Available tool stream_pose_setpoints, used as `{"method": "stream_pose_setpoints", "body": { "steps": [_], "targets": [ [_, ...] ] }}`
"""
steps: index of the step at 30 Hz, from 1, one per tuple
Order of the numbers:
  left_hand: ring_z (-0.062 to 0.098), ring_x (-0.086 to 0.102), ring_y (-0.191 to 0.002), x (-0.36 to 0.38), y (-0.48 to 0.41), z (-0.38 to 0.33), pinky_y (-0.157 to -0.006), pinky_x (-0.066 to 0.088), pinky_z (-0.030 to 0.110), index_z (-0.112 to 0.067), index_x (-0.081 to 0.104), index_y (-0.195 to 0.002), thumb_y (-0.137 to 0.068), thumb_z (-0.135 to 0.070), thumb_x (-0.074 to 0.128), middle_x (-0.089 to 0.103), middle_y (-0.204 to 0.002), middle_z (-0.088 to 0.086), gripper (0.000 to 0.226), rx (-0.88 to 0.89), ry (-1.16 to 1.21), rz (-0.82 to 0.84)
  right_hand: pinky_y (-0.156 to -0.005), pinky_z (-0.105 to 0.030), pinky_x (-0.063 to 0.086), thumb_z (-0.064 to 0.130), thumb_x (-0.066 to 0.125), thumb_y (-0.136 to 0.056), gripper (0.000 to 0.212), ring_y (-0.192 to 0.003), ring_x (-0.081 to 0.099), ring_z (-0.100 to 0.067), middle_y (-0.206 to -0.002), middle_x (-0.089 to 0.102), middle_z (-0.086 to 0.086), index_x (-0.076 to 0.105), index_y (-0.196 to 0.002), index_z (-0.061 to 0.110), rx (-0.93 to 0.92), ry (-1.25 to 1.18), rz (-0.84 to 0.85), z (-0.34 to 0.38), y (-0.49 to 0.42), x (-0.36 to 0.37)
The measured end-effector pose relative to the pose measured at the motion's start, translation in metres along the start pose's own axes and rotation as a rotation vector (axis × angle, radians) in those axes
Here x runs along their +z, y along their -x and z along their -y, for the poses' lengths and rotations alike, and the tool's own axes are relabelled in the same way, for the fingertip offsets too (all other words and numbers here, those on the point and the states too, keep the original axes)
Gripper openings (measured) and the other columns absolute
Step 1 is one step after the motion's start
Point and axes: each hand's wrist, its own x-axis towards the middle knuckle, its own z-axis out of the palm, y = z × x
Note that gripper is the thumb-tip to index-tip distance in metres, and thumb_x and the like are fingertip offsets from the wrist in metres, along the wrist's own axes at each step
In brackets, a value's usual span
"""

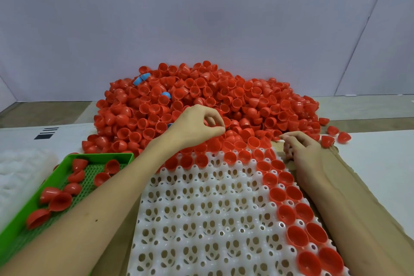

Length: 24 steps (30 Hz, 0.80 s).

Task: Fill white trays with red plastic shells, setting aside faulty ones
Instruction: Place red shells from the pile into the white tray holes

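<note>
The white tray [201,219] lies right in front of me on a brown sheet of cardboard [358,186]. Its long side runs away from me, toward the big pile of red shells [201,96]. Shells in the tray [298,210] sit with their open mouths up. They fill a row along the far end and two rows down the right side. The holes in the middle and on the left have no shells in them.

My left hand [197,127] is over the near edge of the pile. Its fingers [220,124] are curled and the thumb meets the first finger in a ring. I see red inside the ring, but I cannot tell if I am holding a shell. My right hand [298,145] is at the far right corner of the tray. Its fingers [289,152] are curled under too, with the tips just beside a shell at the pile's edge. I cannot tell if they pinch it.

The pile spills over the far end of the tray and hides it. My left arm lies across the far left part of the tray and a corner of the green tray [22,226]. The green tray is on my left and has red shells [60,200] pointing all ways. A few blue shells [141,79] hide in the pile. Some loose shells [343,137] sit on the tabletop [380,163] to the right. Something white and blurry [20,168] is at the far left.
</note>
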Motion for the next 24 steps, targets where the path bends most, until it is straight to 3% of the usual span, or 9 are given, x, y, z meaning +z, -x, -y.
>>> {"method": "stream_pose_setpoints", "body": {
  "steps": [5, 12, 15, 18, 24],
  "targets": [
    [0.001, 0.062, -0.083, 0.009, 0.004, 0.000, -0.091, 0.056, 0.041, -0.038, 0.071, -0.085, -0.086, -0.043, 0.074, 0.069, -0.092, -0.015, 0.006, -0.018, -0.169, 0.017, -0.052, -0.030, 0.041, 0.004, 0.060, -0.094, 0.014, -0.053, 0.045, -0.016, -0.062, 0.050, -0.006, 0.071, -0.085, 0.003, 0.012, -0.006, 0.003, 0.000, 0.001, 0.000],
    [0.003, 0.063, -0.090, 0.019, 0.007, 0.010, -0.104, 0.045, 0.045, -0.034, 0.073, -0.098, -0.089, -0.052, 0.069, 0.069, -0.091, -0.016, 0.021, -0.025, -0.279, 0.026, -0.052, -0.029, 0.041, 0.003, 0.059, -0.094, 0.017, -0.054, 0.045, -0.016, -0.062, 0.051, -0.006, 0.071, -0.083, 0.006, 0.015, -0.011, 0.001, 0.001, 0.002, -0.001],
    [0.003, 0.061, -0.097, 0.017, 0.008, 0.012, -0.107, 0.036, 0.043, -0.035, 0.071, -0.099, -0.090, -0.051, 0.068, 0.070, -0.099, -0.017, 0.018, 0.051, -0.319, -0.055, -0.052, -0.029, 0.041, 0.003, 0.058, -0.094, 0.017, -0.053, 0.044, -0.015, -0.061, 0.050, -0.006, 0.071, -0.083, 0.006, 0.017, -0.013, 0.011, 0.000, 0.001, 0.000],
    [0.003, 0.055, -0.103, 0.013, 0.008, 0.013, -0.110, 0.026, 0.042, -0.037, 0.071, -0.100, -0.090, -0.046, 0.069, 0.069, -0.110, -0.017, 0.013, 0.116, -0.404, 0.037, -0.053, -0.030, 0.041, 0.003, 0.058, -0.094, 0.020, -0.053, 0.044, -0.016, -0.060, 0.050, -0.006, 0.071, -0.081, 0.008, 0.018, -0.009, 0.019, -0.002, 0.000, 0.000],
    [0.003, 0.061, -0.097, 0.015, 0.006, 0.009, -0.112, 0.026, 0.041, -0.036, 0.073, -0.099, -0.090, -0.042, 0.071, 0.070, -0.101, -0.019, 0.011, 0.120, -0.414, 0.103, -0.054, -0.031, 0.042, 0.006, 0.060, -0.093, 0.019, -0.052, 0.045, -0.012, -0.060, 0.052, -0.003, 0.072, -0.079, 0.011, -0.007, 0.002, 0.012, -0.004, -0.001, -0.002]
  ]
}}
